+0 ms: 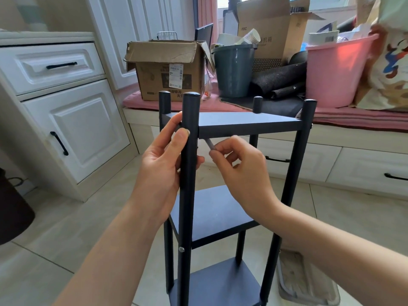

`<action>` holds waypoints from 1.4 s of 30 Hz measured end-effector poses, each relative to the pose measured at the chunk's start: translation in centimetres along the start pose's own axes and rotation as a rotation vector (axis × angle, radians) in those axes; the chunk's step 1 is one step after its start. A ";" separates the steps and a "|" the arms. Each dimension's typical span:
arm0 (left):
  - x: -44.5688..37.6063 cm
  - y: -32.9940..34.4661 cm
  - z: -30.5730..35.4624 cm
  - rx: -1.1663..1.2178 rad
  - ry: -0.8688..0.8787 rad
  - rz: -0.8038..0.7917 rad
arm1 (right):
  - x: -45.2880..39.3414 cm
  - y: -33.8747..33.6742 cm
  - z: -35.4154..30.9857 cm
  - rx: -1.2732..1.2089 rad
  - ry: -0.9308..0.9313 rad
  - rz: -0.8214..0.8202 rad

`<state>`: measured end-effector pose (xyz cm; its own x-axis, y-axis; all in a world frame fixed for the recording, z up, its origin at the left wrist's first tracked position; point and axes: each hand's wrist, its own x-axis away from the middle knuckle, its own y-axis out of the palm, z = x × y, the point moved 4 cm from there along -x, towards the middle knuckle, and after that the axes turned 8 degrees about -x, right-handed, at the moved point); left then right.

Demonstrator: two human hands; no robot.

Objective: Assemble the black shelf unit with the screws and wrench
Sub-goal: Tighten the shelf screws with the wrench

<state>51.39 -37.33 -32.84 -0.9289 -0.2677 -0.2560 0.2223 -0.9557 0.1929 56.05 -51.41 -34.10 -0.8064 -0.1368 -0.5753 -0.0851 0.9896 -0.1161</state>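
Head view: at nine o'clock stands a white cabinet [64, 120] with black handles, on a tiled floor [55, 246]. Moving right, the left hand [162, 171] grips the near left post [188, 173] of the black shelf unit [242, 124], its fingers curled round the post just below the top shelf and the thumb lying up along the post's side. The unit stands upright on the floor at the centre, with three shelves one above another between four posts; a silver screw [181, 249] shows low on that same post, towards six o'clock. Just right of the post, the right hand [240, 171] pinches a small grey wrench [209, 144], whose tip reaches up to the underside of the top shelf. Behind, from twelve to two o'clock, a cardboard box [167, 69], a grey bucket [234, 71] and a pink tub [335, 71] sit on a pink-cushioned window bench [353, 117].
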 end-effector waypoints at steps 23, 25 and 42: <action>-0.1 0.7 0.0 0.028 0.014 -0.043 | 0.1 0.5 -0.5 -0.048 -0.017 0.086; -0.1 0.8 0.0 0.029 0.012 -0.047 | 0.0 0.5 -0.3 -0.061 -0.014 0.086; -0.4 -0.1 0.1 0.057 -0.016 -0.028 | -0.1 3.6 1.2 -0.247 0.093 0.094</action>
<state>51.70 -37.14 -32.63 -0.9392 -0.2381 -0.2474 0.1788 -0.9543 0.2396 56.58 -47.92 -35.42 -0.8670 -0.0504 -0.4957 -0.1381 0.9802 0.1419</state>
